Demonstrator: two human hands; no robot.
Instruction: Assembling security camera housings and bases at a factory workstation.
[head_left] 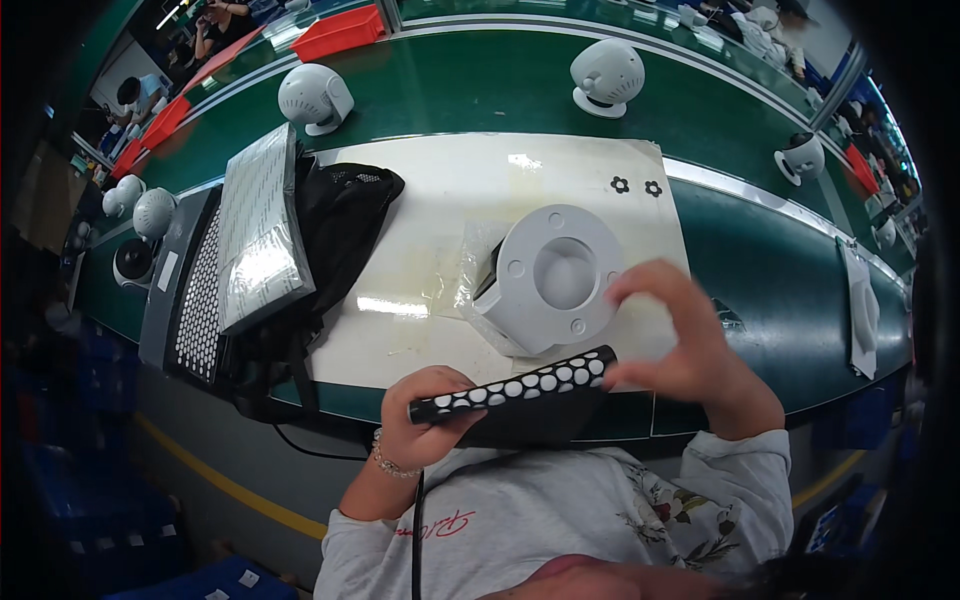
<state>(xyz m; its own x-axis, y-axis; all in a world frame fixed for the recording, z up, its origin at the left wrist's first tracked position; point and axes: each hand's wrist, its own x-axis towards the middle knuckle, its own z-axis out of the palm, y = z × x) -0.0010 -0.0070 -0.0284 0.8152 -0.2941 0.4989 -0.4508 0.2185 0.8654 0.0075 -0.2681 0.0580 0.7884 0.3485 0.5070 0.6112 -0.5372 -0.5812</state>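
My left hand [428, 408] is closed round the left end of a black sheet with white round dots [520, 388], held tilted near the table's front edge. At the sheet's right end is my right hand [680, 345], slightly blurred, its thumb and forefinger apart. Whether the thumb touches the sheet I cannot tell. Just beyond lies a white plastic housing [518, 318], its ring-shaped base facing up with round spots on it and a wide round hollow in the middle. Clear plastic wrap [470, 265] shows under its left side.
A white board [420, 260] covers the table's middle. On the left lie a silver padded packet [262, 240], a black mesh bag [345, 215] and another dotted sheet [200, 300]. White round-headed devices [315, 98] stand along the green conveyor [450, 85]. Two black flower-shaped pieces [636, 187] lie on the board.
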